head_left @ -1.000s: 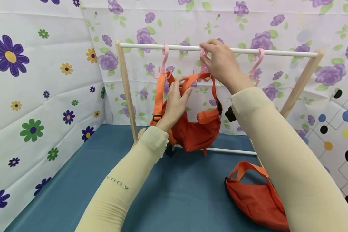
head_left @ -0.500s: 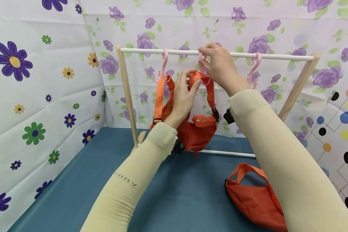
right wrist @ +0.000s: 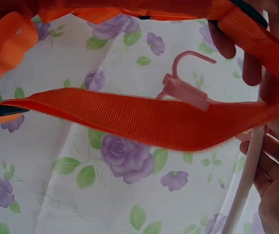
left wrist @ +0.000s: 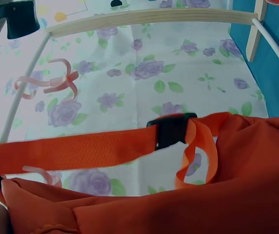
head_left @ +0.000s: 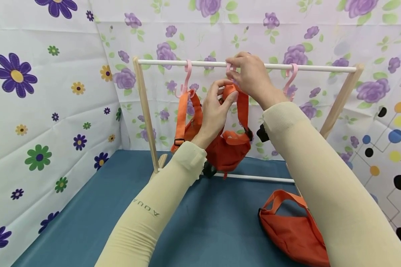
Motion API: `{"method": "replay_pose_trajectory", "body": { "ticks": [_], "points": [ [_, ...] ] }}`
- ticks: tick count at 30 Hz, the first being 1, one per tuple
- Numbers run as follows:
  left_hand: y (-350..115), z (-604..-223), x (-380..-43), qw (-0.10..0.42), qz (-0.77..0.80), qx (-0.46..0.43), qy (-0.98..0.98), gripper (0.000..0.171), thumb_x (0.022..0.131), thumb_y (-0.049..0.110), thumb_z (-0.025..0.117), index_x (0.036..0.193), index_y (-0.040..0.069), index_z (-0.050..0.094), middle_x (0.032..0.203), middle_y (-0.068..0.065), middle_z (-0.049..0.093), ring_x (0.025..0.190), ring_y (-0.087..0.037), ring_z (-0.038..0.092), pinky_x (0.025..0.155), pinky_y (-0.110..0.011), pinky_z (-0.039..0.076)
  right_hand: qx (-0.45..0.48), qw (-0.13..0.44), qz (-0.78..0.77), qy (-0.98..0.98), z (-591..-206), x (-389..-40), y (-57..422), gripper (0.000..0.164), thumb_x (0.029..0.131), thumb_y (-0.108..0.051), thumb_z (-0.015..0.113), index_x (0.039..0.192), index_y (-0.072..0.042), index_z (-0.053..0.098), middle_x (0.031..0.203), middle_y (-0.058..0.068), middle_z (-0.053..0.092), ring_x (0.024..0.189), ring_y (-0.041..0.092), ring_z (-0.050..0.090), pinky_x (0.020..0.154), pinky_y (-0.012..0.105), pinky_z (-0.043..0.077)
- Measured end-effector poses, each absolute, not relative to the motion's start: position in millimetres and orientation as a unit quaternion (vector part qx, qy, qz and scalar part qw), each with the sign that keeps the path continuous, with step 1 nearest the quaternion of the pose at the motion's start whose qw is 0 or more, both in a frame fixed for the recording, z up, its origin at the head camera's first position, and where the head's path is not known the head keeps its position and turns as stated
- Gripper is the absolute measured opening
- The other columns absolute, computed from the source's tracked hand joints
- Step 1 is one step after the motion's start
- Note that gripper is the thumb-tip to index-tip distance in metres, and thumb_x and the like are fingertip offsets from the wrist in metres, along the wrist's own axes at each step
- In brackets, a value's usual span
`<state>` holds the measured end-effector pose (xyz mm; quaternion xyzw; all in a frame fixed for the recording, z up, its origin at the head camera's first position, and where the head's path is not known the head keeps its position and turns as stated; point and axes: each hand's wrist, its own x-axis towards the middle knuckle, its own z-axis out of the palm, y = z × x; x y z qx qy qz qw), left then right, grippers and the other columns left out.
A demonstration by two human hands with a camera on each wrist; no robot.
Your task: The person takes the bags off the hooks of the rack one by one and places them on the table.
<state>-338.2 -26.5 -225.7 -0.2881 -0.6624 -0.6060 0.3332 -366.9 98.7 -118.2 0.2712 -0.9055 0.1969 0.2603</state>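
My left hand (head_left: 215, 113) pinches the top of the orange strap (head_left: 242, 109) of a waist bag (head_left: 230, 154). The bag hangs below that hand, its body partly behind the forearm. My right hand (head_left: 254, 76) holds a pink hook (head_left: 229, 68) at the white rail (head_left: 320, 68), just above and right of the left hand. In the left wrist view the strap (left wrist: 81, 151) stretches to a black buckle (left wrist: 171, 130). In the right wrist view the strap (right wrist: 144, 119) passes in front of another view of a pink hook (right wrist: 185, 92). Whether the strap rests in the hook is hidden.
Another orange bag (head_left: 181, 120) hangs from the left pink hook (head_left: 188, 76). A third pink hook (head_left: 290, 81) is on the rail's right part. An orange waist bag (head_left: 289, 230) lies on the blue table (head_left: 200, 222) beside my right forearm. Wooden posts (head_left: 144, 115) carry the rail.
My left hand has moved right with the strap, closer to my right hand, and the bag has swung along. The right hand stays at the hook. The head view has tilted slightly upward.
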Motion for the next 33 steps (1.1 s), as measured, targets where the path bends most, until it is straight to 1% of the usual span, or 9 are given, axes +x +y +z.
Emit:
{"method": "replay_pose_trajectory", "body": {
  "ticks": [6, 14, 19, 23, 28, 33],
  "points": [
    [-24, -227, -334, 0.324, -0.616, -0.324, -0.641, 0.034, 0.103, 0.014, 0.068, 0.134, 0.003, 0.057, 0.131, -0.011, 0.061, 0.114, -0.016, 0.062, 0.084, -0.029, 0.056, 0.268, 0.253, 0.198, -0.908, -117, -367, 98, 0.044, 0.102, -0.014, 0.069, 0.145, -0.009, 0.062, 0.135, 0.015, 0.065, 0.127, 0.038, 0.056, 0.111, 0.048, 0.039],
    [-25, -228, -331, 0.314, -0.623, -0.310, -0.646, 0.034, 0.103, 0.016, 0.068, 0.133, 0.005, 0.058, 0.126, -0.010, 0.062, 0.106, -0.015, 0.065, 0.083, -0.027, 0.055, 0.264, 0.249, 0.194, -0.912, -116, -367, 99, 0.043, 0.103, -0.012, 0.066, 0.146, -0.009, 0.061, 0.136, 0.015, 0.064, 0.127, 0.040, 0.056, 0.112, 0.049, 0.040],
    [-29, -229, -326, 0.307, -0.620, -0.313, -0.651, 0.034, 0.104, 0.018, 0.067, 0.134, 0.006, 0.058, 0.128, -0.010, 0.061, 0.108, -0.017, 0.064, 0.084, -0.029, 0.055, 0.263, 0.241, 0.188, -0.915, -115, -366, 99, 0.044, 0.105, -0.011, 0.062, 0.148, -0.008, 0.059, 0.141, 0.016, 0.061, 0.131, 0.039, 0.054, 0.116, 0.049, 0.038],
    [-32, -229, -324, 0.297, -0.622, -0.310, -0.654, 0.034, 0.104, 0.018, 0.066, 0.135, 0.005, 0.057, 0.130, -0.011, 0.060, 0.108, -0.020, 0.064, 0.085, -0.029, 0.056, 0.272, 0.242, 0.181, -0.914, -117, -366, 99, 0.043, 0.106, -0.010, 0.060, 0.149, -0.005, 0.057, 0.143, 0.017, 0.061, 0.135, 0.037, 0.053, 0.120, 0.047, 0.032],
    [-36, -229, -323, 0.284, -0.623, -0.305, -0.662, 0.036, 0.105, 0.018, 0.066, 0.137, 0.005, 0.056, 0.131, -0.011, 0.059, 0.110, -0.022, 0.063, 0.086, -0.029, 0.055, 0.285, 0.253, 0.171, -0.909, -118, -365, 100, 0.040, 0.107, -0.011, 0.058, 0.146, -0.002, 0.058, 0.137, 0.018, 0.065, 0.131, 0.037, 0.056, 0.119, 0.048, 0.034],
    [-39, -228, -323, 0.289, -0.619, -0.307, -0.663, 0.038, 0.105, 0.017, 0.065, 0.138, 0.003, 0.054, 0.132, -0.014, 0.059, 0.110, -0.024, 0.063, 0.087, -0.030, 0.055, 0.288, 0.262, 0.167, -0.906, -119, -364, 101, 0.040, 0.108, -0.013, 0.054, 0.147, -0.002, 0.058, 0.146, 0.016, 0.059, 0.138, 0.036, 0.053, 0.120, 0.048, 0.033]
  ]
}}
